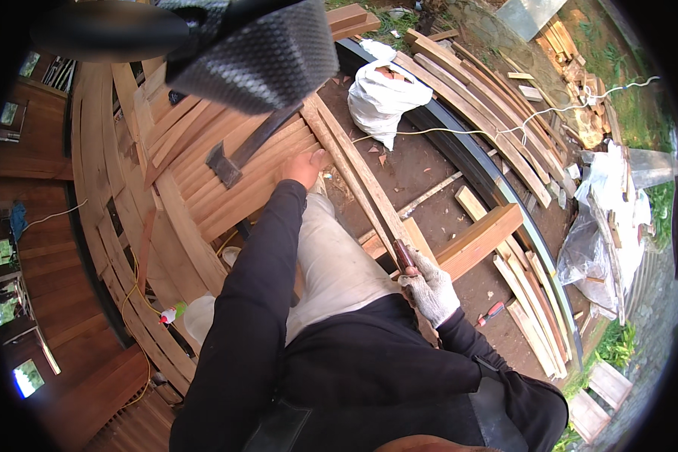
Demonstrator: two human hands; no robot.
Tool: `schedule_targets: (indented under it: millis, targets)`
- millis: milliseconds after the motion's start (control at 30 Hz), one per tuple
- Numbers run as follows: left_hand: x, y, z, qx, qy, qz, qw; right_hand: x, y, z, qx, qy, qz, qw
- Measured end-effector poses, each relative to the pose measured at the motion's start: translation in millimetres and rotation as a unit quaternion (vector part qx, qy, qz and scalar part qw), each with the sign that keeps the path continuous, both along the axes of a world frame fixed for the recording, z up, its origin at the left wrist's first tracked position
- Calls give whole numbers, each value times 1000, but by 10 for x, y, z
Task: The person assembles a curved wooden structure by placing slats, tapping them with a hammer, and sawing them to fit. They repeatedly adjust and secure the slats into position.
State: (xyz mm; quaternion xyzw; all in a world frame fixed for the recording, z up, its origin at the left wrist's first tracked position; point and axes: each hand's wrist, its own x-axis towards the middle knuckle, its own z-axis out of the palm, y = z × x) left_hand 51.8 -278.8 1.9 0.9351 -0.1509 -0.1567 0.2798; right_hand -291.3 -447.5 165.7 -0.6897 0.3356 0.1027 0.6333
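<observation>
My bare left hand [303,167] is curled at the edge of the slatted wood [252,169], just beyond my knee. Its fingers are partly hidden, and I cannot make out what they hold. A white work glove covers my right hand [432,292], which is closed around the reddish-brown handle [406,258] of a tool whose kind I cannot tell. That handle lies at the near end of a long narrow wooden strip [358,173], which runs away from me beside a second strip. Left of my left hand, a dark-handled hatchet [224,166] rests on the slats.
Planks [102,158] cover the left side. A filled white sack [388,98] stands ahead, with a white cord [459,132] beyond it. A thick beam [478,239], a screwdriver [491,313] and boards [531,316] lie right, inside a long dark metal rail [497,181].
</observation>
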Motion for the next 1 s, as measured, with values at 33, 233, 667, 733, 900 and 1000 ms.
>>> schedule_targets:
  millis: [33, 233, 667, 733, 900, 1000]
  targets:
    - [29, -5, -13, 10, -4, -7, 1000, -4, -15, -32, -20, 4, 16, 1000]
    - [-20, -68, 83, -14, 64, 64, 996, 25, 4, -47, -30, 16, 27, 999]
    - [-279, -169, 108, 101, -133, -72, 983, 14, 24, -106, 87, 9, -29, 996]
    - [-209, -110, 233, 90, -62, -96, 989, 24, 20, -99, -9, 8, 31, 999]
    - [-197, -97, 155, 120, -99, -94, 983, -43, 26, -154, -10, 25, 5, 1000]
    - [-208, -120, 203, 123, -110, -85, 983, -4, 14, -123, 12, 37, -3, 999]
